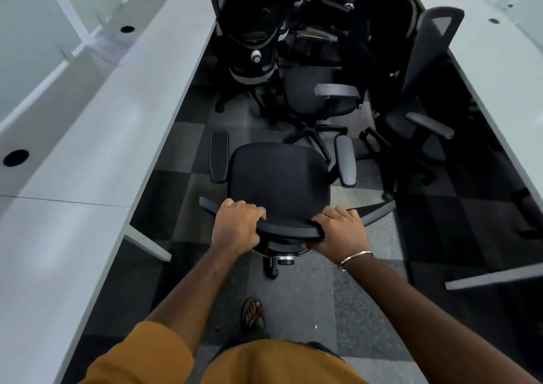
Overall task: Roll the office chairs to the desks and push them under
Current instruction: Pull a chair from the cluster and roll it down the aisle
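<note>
1. Head view, looking down an aisle between two rows of white desks: left desk (88, 136), right desk (505, 69).
2. Gripped the top edge of the backrest (289, 228) of the nearest office chair (279, 177) with both hands.
3. Left hand (236, 227): fingers curled over the backrest's left end, thumb beneath.
4. Right hand (340, 230): fingers wrapped over the right end, thin bracelet (355, 256) on the wrist.
5. Stood in mid-aisle on the checkered carpet (176, 154), seat facing away, armrests apart from both desks, not yet under either.
6. Crowded farther along the aisle: other office chairs (320, 95), close together, some touching.
7. Also visible: round cable holes (16, 157) in the left desk, a sandalled foot (252, 314) below the chair, orange sleeve (141, 357).
</note>
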Available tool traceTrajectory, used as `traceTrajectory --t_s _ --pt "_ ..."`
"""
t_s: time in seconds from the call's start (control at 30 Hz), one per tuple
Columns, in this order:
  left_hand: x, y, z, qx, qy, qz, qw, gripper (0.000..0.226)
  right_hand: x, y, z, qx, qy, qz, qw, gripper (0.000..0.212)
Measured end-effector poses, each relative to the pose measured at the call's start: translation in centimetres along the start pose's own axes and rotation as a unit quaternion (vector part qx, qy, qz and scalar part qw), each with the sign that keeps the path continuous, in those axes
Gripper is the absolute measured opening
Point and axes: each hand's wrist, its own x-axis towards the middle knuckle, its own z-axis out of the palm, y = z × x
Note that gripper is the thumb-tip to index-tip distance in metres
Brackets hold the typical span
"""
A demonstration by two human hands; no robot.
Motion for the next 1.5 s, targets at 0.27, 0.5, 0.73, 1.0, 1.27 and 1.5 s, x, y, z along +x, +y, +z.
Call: traceTrajectory --t_s 0.27,0.5,0.73,1.0,1.27,1.5 --pt "-8.5 3.3 0.5 -0.021 0.023 -0.022 0.999 0.036 -9.1 -1.0 -1.3 0.036 -0.045 -0.058 0.997 0.068" --pt "-17.5 7.5 1.0 -0.016 0.008 -0.025 1.0 0.043 -19.6 -2.0 -0.9 0.022 -0.05 -0.069 0.996 0.062" --pt "-26.8 8.9 1.6 -0.024 0.002 0.0 1.0 0.043 -29.3 -5.4 -0.3 0.013 -0.026 -0.054 0.998 0.061" --pt "-37.5 8.4 2.5 -0.048 0.003 0.022 0.999 0.039 -39.6 -11.6 0.6 0.003 -0.017 -0.034 0.999 0.064" --pt "-49.1 9.1 3.4 -0.069 0.015 0.024 0.997 0.036 -50.8 -16.4 0.6 0.049 0.006 -0.054 0.997 0.079" --pt "-58.9 11.2 3.7 -0.065 0.033 -0.005 0.997 0.033 -59.5 -19.2 1.2 0.074 0.023 -0.097 0.992 0.072"
